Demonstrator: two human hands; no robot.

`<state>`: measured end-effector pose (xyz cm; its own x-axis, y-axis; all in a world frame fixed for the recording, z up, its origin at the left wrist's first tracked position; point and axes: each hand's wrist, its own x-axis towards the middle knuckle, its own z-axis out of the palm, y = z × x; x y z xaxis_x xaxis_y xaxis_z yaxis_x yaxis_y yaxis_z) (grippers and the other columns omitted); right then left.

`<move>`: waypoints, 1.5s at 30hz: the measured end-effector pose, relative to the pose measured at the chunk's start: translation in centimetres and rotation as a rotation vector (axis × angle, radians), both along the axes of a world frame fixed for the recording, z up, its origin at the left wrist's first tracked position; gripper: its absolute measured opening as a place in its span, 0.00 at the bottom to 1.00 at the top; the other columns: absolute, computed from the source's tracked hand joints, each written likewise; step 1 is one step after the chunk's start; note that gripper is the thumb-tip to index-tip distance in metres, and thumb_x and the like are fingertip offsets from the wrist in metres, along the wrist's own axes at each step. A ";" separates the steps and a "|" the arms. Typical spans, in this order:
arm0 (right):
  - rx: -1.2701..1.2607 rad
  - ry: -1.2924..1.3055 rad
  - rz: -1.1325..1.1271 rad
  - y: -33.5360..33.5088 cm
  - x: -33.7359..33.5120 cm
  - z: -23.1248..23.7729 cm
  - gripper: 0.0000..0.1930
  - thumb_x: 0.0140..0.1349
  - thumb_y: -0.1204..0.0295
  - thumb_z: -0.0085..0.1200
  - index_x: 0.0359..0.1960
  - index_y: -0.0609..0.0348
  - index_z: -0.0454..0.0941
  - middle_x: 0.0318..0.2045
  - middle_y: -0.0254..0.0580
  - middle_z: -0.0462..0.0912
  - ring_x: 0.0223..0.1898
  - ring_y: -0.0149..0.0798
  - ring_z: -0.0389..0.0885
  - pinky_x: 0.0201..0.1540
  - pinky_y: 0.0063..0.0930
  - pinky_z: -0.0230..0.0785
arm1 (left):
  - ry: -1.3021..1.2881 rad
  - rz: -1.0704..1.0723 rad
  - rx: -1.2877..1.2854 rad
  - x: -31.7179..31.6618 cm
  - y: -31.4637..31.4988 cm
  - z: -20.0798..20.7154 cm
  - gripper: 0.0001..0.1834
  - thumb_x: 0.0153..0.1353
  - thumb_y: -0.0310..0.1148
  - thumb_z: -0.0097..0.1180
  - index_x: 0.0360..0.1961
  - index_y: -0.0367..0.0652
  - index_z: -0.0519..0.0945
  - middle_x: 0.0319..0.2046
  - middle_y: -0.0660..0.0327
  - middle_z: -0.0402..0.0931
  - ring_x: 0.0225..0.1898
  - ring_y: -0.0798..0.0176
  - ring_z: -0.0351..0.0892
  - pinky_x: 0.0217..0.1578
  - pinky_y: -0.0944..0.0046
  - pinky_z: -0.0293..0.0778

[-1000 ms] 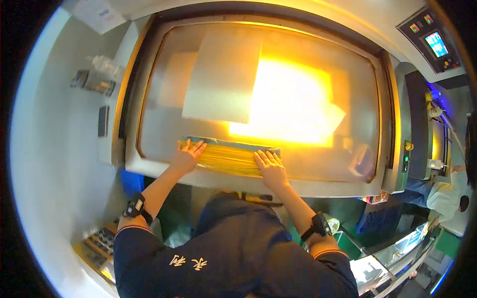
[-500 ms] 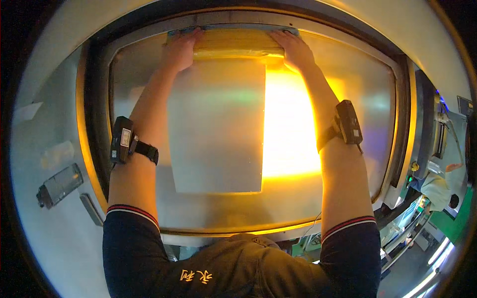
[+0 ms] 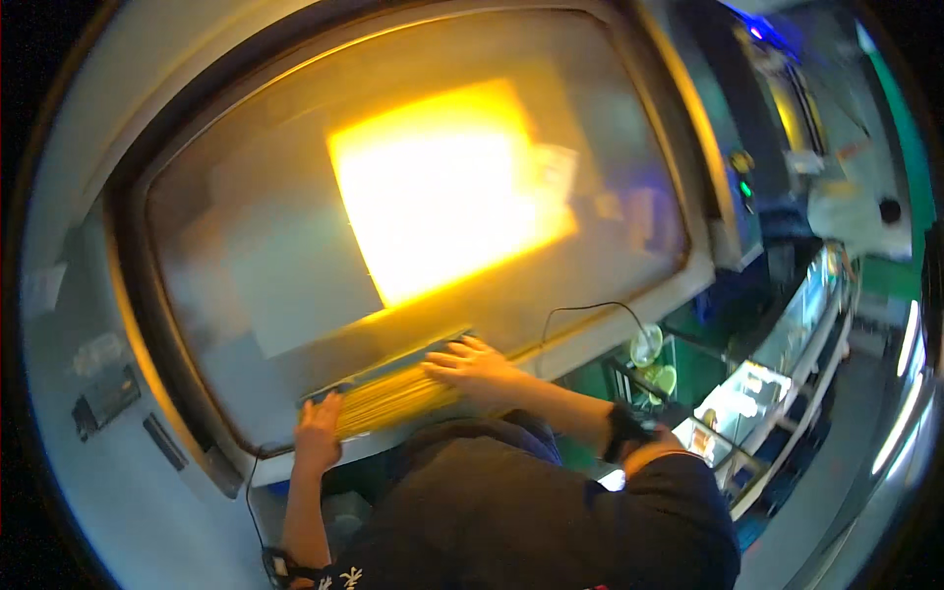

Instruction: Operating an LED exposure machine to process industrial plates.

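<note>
A long yellow pad with a blue-grey edge (image 3: 393, 393) lies flat on the big glass panel (image 3: 295, 226) of a machine, near its front edge. My left hand (image 3: 319, 430) presses on the pad's left end, fingers spread. On the right end rests my right hand (image 3: 474, 366), fingers stretched flat over it. A pale rectangular sheet (image 3: 295, 285) shows under the glass, beside a bright yellow glow (image 3: 442, 187). Both wrists wear dark bands.
The machine's grey frame (image 3: 118, 324) rings the glass. A thin black cable (image 3: 580, 315) loops off the front right edge. Shiny metal racks (image 3: 787, 364) stand at the lower right. Another person in pale clothes (image 3: 865, 211) is at the far right.
Both hands drew the yellow pad from the far edge of the glass back to its near edge. The view swung and tilted to the left.
</note>
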<state>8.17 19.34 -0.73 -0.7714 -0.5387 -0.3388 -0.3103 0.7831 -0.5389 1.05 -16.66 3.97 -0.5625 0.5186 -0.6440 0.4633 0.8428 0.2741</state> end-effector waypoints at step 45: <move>0.245 0.406 -0.097 -8.5 -21.8 -2.6 0.31 0.52 0.76 0.55 0.62 0.47 0.71 0.54 0.43 0.78 0.52 0.49 0.76 0.58 0.45 0.69 | 0.398 0.238 0.022 -20.4 -6.0 -4.0 0.36 0.56 0.33 0.59 0.68 0.63 0.67 0.63 0.57 0.71 0.64 0.46 0.68 0.63 0.44 0.66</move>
<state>-13.62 10.89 -3.36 -0.9101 -0.4001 -0.1079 -0.3770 0.9074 -0.1856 -19.37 -22.66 -0.04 -0.8686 0.3565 -0.3442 0.3308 0.9343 0.1330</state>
